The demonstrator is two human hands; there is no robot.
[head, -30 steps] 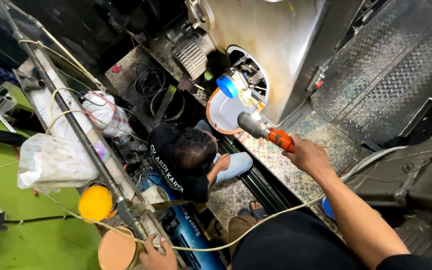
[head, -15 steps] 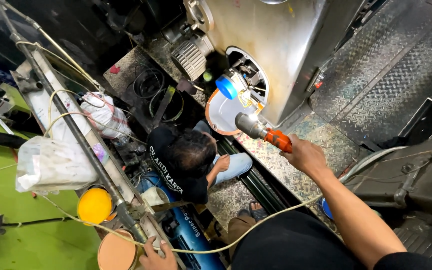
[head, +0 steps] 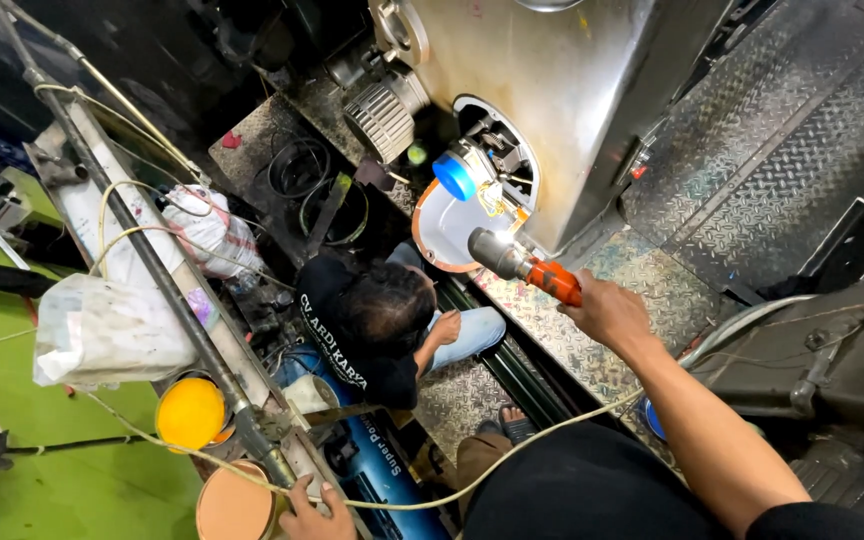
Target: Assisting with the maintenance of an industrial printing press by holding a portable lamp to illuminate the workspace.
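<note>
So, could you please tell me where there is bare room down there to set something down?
The tread-plate floor right of the steel tank is bare, and so is a strip of it between the tank and the right hand holding the orange tool. It is crowded left of the seated person: bags, cables, buckets by the rail, which the left hand grips.
</note>
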